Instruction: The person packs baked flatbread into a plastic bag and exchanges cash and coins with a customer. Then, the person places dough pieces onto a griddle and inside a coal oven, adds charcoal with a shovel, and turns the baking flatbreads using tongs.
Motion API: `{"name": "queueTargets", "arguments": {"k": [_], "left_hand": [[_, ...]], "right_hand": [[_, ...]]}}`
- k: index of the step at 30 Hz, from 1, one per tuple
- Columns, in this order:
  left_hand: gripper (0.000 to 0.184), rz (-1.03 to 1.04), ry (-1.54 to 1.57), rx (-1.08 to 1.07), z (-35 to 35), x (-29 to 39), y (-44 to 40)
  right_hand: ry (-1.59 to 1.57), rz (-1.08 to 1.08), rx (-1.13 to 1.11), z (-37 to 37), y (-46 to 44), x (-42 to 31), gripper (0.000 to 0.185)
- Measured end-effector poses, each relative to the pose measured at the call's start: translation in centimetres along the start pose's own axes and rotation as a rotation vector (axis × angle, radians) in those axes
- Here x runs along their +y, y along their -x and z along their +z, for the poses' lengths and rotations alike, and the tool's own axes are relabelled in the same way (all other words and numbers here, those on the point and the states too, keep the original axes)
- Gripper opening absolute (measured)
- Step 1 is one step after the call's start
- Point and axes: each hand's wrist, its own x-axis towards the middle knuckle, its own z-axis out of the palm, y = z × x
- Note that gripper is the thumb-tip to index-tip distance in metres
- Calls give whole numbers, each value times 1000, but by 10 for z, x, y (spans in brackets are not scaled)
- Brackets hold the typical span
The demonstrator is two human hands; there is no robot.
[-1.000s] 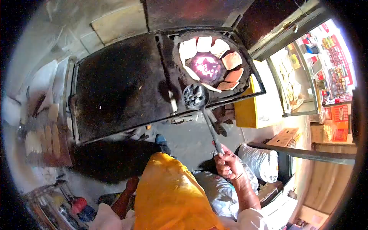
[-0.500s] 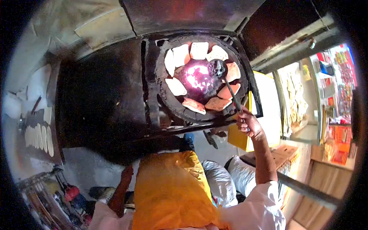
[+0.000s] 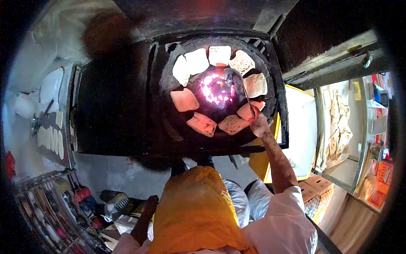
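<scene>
My right hand [image 3: 259, 125] is closed round the handle of a metal ladle [image 3: 244, 86] at the right side of the round oven. The ladle's bowl is over the glowing coals [image 3: 218, 89] in the oven's middle. Several flat pieces of bread [image 3: 196, 62] ring the coals on the oven wall [image 3: 169, 120]; one bread piece [image 3: 255, 85] lies just right of the ladle. My left hand [image 3: 151, 204] hangs low beside the yellow apron [image 3: 194, 203], dark and small, its fingers not clear.
A dark flat counter [image 3: 112, 101] adjoins the oven on the left. Dough strips [image 3: 51, 139] lie on a board at far left. A yellow bin [image 3: 259, 166] and a glass case [image 3: 338, 127] stand right. Silvery sacks [image 3: 259, 199] and a cluttered rack [image 3: 50, 211] are below.
My right hand has moved up and forward over the oven with the ladle. The ladle has gone from the oven's front edge to above the coals, and its dark load no longer shows clearly.
</scene>
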Motion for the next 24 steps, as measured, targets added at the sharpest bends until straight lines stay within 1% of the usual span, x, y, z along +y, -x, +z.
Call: {"name": "queueTargets", "arguments": {"k": [1, 2, 3, 4, 6, 7, 8, 9, 10, 11, 12, 13, 14, 15, 17, 18, 19, 20, 22, 23, 24], "left_hand": [[37, -164, 180, -14, 3, 6, -1], [36, -73, 179, 30, 8, 11, -3], [36, 17, 177, 73, 12, 16, -3], [36, 15, 180, 72, 16, 20, -1], [35, -170, 425, 36, 11, 74, 2], [35, -170, 427, 37, 16, 58, -2], [36, -18, 208, 45, 21, 36, -9], [37, 132, -13, 51, 24, 21, -12], [37, 129, -14, 52, 24, 25, -10], [39, 79, 36, 65, 25, 30, -8], [40, 52, 62, 70, 25, 33, -8], [41, 26, 89, 76, 25, 37, -9], [42, 12, 53, 60, 24, 40, -11], [43, 4, 36, 54, 24, 41, -13], [43, -44, -47, 45, 29, 31, -20], [43, -82, -113, 43, 32, 27, -23], [43, -84, -113, 43, 32, 26, -21], [43, -117, -96, -7, 33, 24, -21], [42, -147, -77, -64, 35, 20, -25], [42, -164, -144, -103, 34, 18, -31], [42, -173, -176, -122, 34, 16, -34]], "right_hand": [[126, -35, -23, -5, 5, -11, 51], [254, -69, -47, -10, 7, -19, 51], [257, -69, -50, -14, 8, -23, 51], [291, -41, -70, -17, 10, -25, 50], [327, -12, -91, -21, 6, -13, 49], [355, -76, -86, -21, -1, 3, 48], [382, -141, -83, -21, -7, 19, 47], [380, -142, -85, -21, -2, 5, 47], [452, -70, -104, -23, 11, -25, 47], [525, 2, -122, -24, 18, -41, 47], [527, 4, -125, -20, 13, -22, 47], [317, -144, -129, -14, 4, 11, 46], [104, -289, -131, -10, 2, 19, 46], [105, -290, -135, -9, 1, 28, 46], [-23, -386, -53, -3, 7, 23, 44], [168, -364, 73, -1, 8, 21, 44], [168, -363, 71, -2, 5, 23, 44], [192, -196, -1, -5, -1, 26, 45], [82, -93, -66, -7, -3, 33, 46], [30, -39, -94, -8, -2, 28, 47], [69, -31, -81, -9, -1, 23, 47]]}}
